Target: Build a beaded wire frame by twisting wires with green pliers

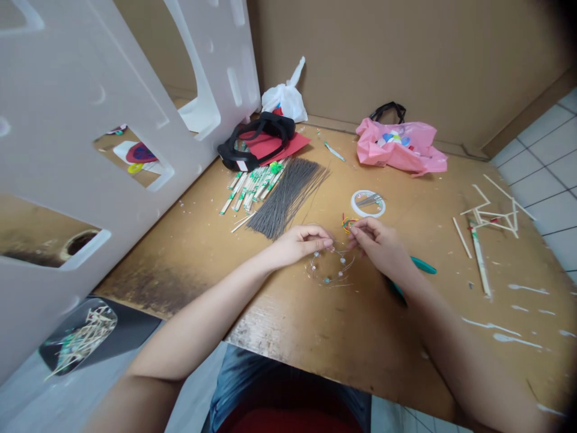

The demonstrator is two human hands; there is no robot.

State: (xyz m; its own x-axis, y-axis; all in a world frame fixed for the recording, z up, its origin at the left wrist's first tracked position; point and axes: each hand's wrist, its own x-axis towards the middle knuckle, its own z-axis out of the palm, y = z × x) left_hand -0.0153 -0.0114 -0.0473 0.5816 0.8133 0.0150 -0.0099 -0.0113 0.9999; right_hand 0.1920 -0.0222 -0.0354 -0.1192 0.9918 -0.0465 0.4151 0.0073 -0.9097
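A thin wire ring with several clear beads (pixel 327 281) hangs just above the wooden table, between my two hands. My left hand (pixel 306 242) pinches the upper left of the ring between thumb and fingertips. On the other side, the fingers of my right hand (pixel 375 240) are closed by the ring's upper right; what lies between them is too fine to make out. Beyond the right fingertips is a small bundle of red, yellow and green strands (pixel 347 223). Teal-handled pliers (pixel 422 265) lie partly hidden under my right forearm.
A sheaf of grey wires (pixel 288 198) and wrapped chopsticks (pixel 252 187) lie beyond my left hand, near a black head strap (pixel 238 157). A white ring (pixel 369 210), a pink bag (pixel 401 147) and joined sticks (pixel 496 216) are farther right. A white plastic panel (pixel 135 78) borders the left.
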